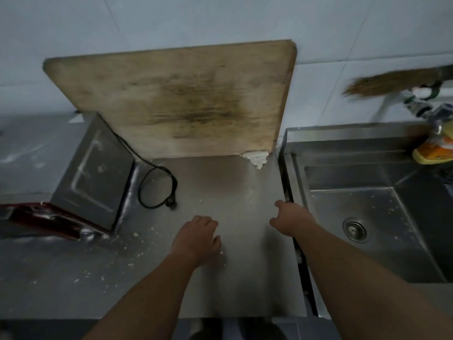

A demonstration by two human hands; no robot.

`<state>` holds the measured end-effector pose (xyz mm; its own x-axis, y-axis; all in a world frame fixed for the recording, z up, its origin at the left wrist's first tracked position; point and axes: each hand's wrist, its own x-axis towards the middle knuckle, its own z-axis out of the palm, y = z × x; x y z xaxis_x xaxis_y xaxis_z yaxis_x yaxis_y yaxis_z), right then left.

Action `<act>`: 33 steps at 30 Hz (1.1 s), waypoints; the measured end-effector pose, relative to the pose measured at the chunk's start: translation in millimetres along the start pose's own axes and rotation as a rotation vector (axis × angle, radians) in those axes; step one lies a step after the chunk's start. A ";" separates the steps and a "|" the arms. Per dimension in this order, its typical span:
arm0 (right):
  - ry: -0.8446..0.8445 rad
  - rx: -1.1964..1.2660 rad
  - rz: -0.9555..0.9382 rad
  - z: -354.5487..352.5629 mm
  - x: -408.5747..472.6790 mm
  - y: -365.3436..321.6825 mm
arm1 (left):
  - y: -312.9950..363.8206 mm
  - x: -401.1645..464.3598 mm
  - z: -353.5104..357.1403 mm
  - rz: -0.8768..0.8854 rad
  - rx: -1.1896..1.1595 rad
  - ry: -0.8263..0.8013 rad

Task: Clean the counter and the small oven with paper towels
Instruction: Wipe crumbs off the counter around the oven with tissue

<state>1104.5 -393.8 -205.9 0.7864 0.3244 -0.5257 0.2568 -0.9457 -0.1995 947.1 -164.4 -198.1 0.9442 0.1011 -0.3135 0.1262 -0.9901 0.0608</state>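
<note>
The steel counter fills the lower view and serves as the landmark. Leaning on the tiled wall behind it, a large stained wooden board stands tilted with its bottom edge on the counter's rear. A white crumpled paper towel is tucked at the board's lower right corner, touching the counter.

Right of the counter, across a narrow dark gap, lies the sink, its basin holding only pale specks and a round drain; an orange-and-yellow packet sits at its far right rim, and a straw brush hangs above.

At the counter's left stands the small oven, a grey metal box dusted with white, its black cord looped on the counter just beside it. A dark red object lies in front of the oven; what it is cannot be told.

The left hand hovers low over the counter's middle, fingers loosely curled, holding nothing. The right hand rests at the counter's right edge beside the gap, fingers bent downward; whether they grip the edge cannot be told.

Crumbs scatter the counter's left front; the stretch between the hands and the board is bare.
</note>
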 end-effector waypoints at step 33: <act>0.344 -0.162 -0.093 -17.6 274.3 -48.9 | -140.2 65.6 105.0 -0.136 -0.006 0.146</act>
<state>1317.6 -258.9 -325.8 0.8910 0.4087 -0.1977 0.3996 -0.9126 -0.0860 959.4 -29.1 -326.7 0.9523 0.2479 -0.1781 0.2576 -0.9657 0.0334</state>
